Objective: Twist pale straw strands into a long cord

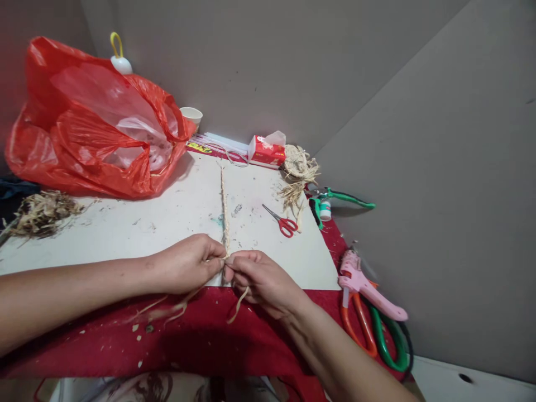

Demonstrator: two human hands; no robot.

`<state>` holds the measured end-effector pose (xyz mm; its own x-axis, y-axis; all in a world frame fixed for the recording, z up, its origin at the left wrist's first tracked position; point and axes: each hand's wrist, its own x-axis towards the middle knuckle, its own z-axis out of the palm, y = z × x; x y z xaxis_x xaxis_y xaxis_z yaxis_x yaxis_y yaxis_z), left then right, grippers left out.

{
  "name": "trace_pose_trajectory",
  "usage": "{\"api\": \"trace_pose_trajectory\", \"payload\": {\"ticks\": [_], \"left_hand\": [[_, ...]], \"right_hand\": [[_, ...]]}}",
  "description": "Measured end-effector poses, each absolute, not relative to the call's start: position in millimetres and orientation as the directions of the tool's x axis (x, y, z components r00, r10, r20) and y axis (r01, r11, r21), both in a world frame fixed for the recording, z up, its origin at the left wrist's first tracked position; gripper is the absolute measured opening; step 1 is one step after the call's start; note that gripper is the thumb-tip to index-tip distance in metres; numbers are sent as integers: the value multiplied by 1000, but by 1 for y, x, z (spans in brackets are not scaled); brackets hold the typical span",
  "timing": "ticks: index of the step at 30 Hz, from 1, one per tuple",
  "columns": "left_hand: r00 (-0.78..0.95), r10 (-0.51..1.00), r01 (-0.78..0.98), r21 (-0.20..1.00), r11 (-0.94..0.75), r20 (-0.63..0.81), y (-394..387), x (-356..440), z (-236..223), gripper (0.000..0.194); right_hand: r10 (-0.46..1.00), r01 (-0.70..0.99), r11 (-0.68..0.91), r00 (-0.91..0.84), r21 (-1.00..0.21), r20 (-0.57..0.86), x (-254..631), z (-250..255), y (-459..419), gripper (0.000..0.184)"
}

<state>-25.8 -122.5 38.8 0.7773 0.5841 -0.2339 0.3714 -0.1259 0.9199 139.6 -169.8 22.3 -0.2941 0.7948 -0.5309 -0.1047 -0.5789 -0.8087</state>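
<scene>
A thin braid of pale straw-like fibre runs straight away from me over the white board. At its near end my left hand pinches the strands between thumb and fingers. Touching it from the other side, my right hand is also closed on the strands. Loose strand ends trail below the left hand, and another strand hangs from the right hand's fingers. The exact crossing of the strands is hidden by my fingertips.
Red-handled scissors, a fibre bundle and a tissue pack lie beyond my right hand. Green-handled pliers and a pink glue gun line the right edge. A red plastic bag and dry scraps sit left.
</scene>
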Motion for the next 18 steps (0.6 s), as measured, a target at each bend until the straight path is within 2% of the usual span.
{"api": "trace_pose_trajectory", "payload": {"ticks": [4,8,13,18], "left_hand": [[732,578,481,875,-61,-362,-127,-26,44,18],[684,561,567,824,-7,-466,-130,-25,50,17],[655,626,632,761,-147,-423,-136,-23,52,16],[656,694,590,775,-227,-297,-146,-22,39,18]], "right_hand": [[851,-75,-516,-165,-853,-499,128,20,-174,21],[887,-84,-455,-125,-886,-444,123,17,-177,30],[901,-50,-422,-137,-905,-413,121,13,-180,30],[890,-48,-446,-127,-894,-437,119,14,-182,33]]}}
